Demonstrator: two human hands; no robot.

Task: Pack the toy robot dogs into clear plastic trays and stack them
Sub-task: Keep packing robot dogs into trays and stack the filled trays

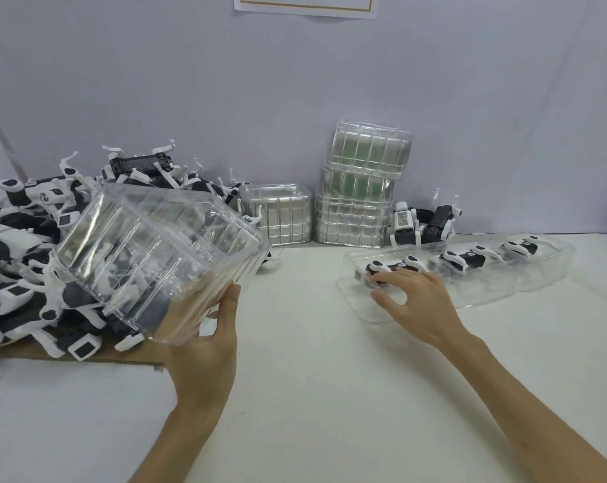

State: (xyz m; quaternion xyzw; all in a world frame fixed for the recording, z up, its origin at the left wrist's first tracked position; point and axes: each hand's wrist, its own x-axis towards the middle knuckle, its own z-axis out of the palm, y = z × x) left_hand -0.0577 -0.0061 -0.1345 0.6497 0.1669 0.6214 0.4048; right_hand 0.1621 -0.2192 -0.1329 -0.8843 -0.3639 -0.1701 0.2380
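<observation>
Left hand (204, 346) is grasping an empty clear tray (155, 252) by its near corner, thumb on the rim and fingers curled underneath, so it hangs tilted in the air with the opening facing up and right, right in front of the pile (23, 259) of loose black-and-white dogs on the left. That pile sits on a bit of cardboard (86, 357) on the white table (312, 395). Right hand (417, 301) is spread loose, not clenched, with the fingertips resting on top of a dog (389, 268) that's lying in the nearest of three shallow trays in a row (539, 273) on the right; the other two each have a dog in them too. Behind that row a couple of spare dogs (431, 224) stand against the wall, and one has a square sticker (402, 219) with a QR-type pattern, way too small to read. Along the back there's a short tray stack (281, 214) and a taller one (361, 190) just beside it, the upper trays looking greenish. At the top edge a paper (305, 5) with a thin gold border is stuck on the wall, but no writing on it is legible.
</observation>
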